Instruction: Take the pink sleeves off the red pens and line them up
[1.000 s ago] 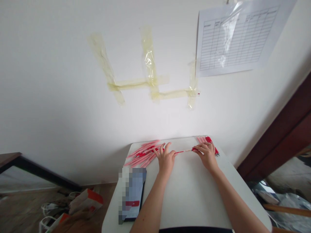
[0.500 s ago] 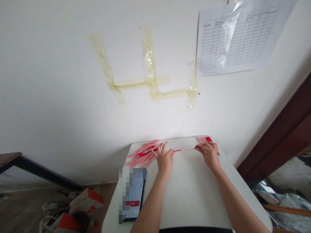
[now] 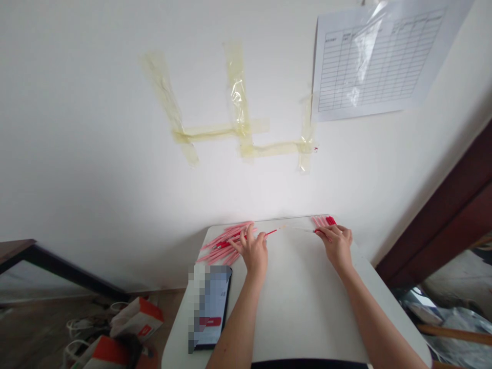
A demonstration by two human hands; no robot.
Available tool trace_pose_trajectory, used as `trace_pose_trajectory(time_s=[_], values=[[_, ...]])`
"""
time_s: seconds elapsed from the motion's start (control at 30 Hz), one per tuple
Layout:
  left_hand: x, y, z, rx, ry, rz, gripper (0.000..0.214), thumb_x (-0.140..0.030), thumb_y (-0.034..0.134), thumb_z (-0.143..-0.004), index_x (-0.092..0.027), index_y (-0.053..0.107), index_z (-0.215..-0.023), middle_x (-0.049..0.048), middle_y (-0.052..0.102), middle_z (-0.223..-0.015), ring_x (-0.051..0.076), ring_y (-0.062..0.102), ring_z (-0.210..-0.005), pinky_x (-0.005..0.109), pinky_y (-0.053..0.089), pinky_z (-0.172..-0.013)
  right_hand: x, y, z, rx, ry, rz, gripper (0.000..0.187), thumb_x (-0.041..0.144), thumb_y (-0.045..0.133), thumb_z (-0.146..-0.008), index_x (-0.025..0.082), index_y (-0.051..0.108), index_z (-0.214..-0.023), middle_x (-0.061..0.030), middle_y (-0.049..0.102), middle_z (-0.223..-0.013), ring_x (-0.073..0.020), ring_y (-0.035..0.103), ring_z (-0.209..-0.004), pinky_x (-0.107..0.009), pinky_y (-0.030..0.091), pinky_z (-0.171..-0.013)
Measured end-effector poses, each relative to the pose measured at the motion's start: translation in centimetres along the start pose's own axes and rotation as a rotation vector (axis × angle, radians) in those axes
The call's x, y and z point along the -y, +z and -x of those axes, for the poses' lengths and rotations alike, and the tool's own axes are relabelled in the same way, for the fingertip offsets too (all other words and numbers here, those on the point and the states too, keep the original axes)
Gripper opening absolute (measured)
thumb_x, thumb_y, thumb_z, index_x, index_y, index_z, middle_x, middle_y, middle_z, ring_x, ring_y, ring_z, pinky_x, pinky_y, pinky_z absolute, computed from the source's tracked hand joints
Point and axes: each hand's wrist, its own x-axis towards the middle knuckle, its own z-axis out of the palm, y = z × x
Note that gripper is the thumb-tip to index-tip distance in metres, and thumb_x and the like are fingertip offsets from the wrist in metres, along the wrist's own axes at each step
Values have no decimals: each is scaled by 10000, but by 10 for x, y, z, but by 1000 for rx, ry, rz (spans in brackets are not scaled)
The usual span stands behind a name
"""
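My left hand (image 3: pixel 255 252) pinches a thin pen refill (image 3: pixel 271 232) between thumb and index finger, with the other fingers spread. The refill is red near the hand and pale farther along. A faint clear length reaches from there towards my right hand (image 3: pixel 338 245). Which piece that clear length belongs to, I cannot tell. In my right hand's closed fingers is a red pen part (image 3: pixel 318 231), mostly hidden by them. Just left of my left hand lies a loose pile of pink pen barrels (image 3: pixel 223 253) with a few darker red pens among them.
By the wall at the table's back right corner, several pink pieces (image 3: pixel 317 221) lie beside red ones (image 3: pixel 330 221). A phone (image 3: pixel 215 307) rests on the white table (image 3: pixel 303 318) at left. Boxes (image 3: pixel 138 320) stand on the floor; a dark table (image 3: pixel 17 251) is farther left.
My hands have moved farther apart, the left one leftward with the refill and the right one slightly rightward. The refill now slants upward to the right. Different content shows on the phone screen.
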Motion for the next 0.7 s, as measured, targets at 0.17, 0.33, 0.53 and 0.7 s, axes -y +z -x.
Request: trace_pose_trajectory(time_s=[0.17, 0.33, 0.53, 0.7], values=[[0, -2, 0, -14, -19, 14, 121, -292, 668, -882, -343, 766, -933, 14, 537, -1453, 334, 434, -1352, 797, 91, -1147, 10, 0, 5, 147, 20, 105, 452, 566, 407, -990, 316, 781, -944, -55, 720, -1040, -320, 447, -1199, -639, 131, -1109], [1, -2, -2, -15, -46, 53, 108, -317, 681, -871, -345, 774, -919, 28, 549, -1430, 335, 439, -1341, 795, 99, -1141, 22, 2, 10, 304, 8, 199, 322, 485, 490, -968, 352, 782, -951, -32, 700, -1149, -334, 411, -1265, -718, 22, -1122], [1, -1, -2, -5, -41, 128, 121, -371, 674, -876, -369, 788, -917, 27, 534, -1446, 337, 411, -1366, 772, 102, -1152, 26, 5, 13, 343, -37, 254, 261, 446, 543, -933, 348, 785, -934, -29, 691, -1181, -350, 408, -1299, -747, 28, -1129], [-2, 0, 3, 14, 24, 118, 83, -356, 709, -842, -331, 789, -842, 27, 546, -1439, 348, 392, -1383, 769, 86, -1159, 27, 4, 13, 351, -22, 257, 254, 442, 551, -927, 338, 782, -944, -37, 689, -1193, -351, 419, -1296, -752, 46, -1132]])
